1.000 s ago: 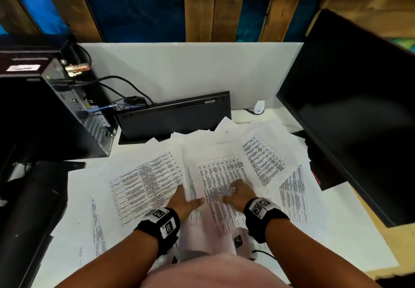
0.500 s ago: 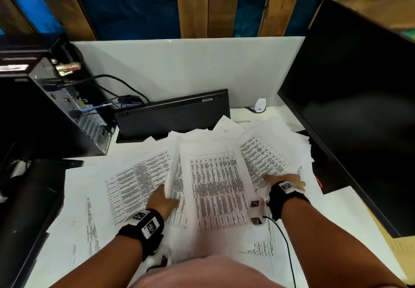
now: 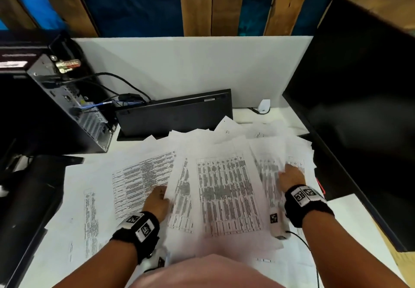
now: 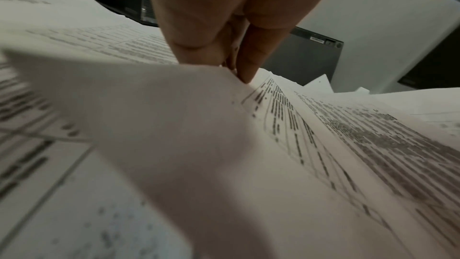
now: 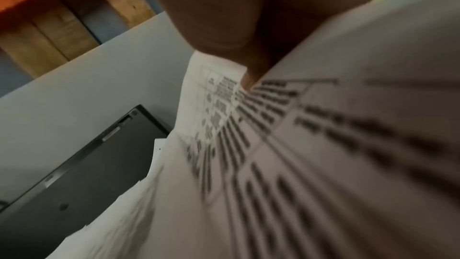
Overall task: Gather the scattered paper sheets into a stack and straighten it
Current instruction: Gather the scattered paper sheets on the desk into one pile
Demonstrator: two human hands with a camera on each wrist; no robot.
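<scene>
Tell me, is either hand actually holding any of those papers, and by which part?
Left hand grips the lifted left edge of a printed sheet. Right hand holds another sheet at its right edge; its fingers are hidden.

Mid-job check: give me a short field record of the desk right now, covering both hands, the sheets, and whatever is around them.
left hand: at the left edge of the middle sheets, fingers tucked under a lifted sheet
right hand: on the right-side sheets, fingers hidden under paper
paper sheets: printed tables, overlapping, fanned across the desk, not yet squared
keyboard: propped against the white partition behind the sheets
computer tower: back left, cables attached
monitor: right side, screen dark
</scene>
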